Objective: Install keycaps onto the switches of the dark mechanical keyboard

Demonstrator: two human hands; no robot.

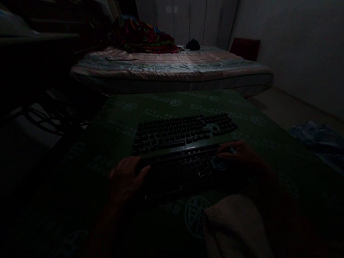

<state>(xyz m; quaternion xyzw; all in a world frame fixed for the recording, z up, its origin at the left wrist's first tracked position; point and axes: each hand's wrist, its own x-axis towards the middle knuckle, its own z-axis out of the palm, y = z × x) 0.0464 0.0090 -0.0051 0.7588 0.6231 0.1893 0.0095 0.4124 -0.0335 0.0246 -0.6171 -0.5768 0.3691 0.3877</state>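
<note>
In dim light, a dark keyboard base (177,174) lies on the green table (157,106), most of its face without keycaps. My left hand (127,173) grips its left end, thumb on top and fingers along the outer side. Over the base's right end, my right hand (237,152) is closed in a pinch. A small pale bit shows at its fingertips, too dark to name. Just beyond the base, loose black keycaps (172,131) are laid out in rows like a keyboard layout.
A light cloth (237,229) lies at the near edge. Past the table stands a bed (177,68) with a red patterned blanket (145,36). Crumpled fabric (322,136) is on the floor at right. A dark stand with a wheel (49,118) is at left.
</note>
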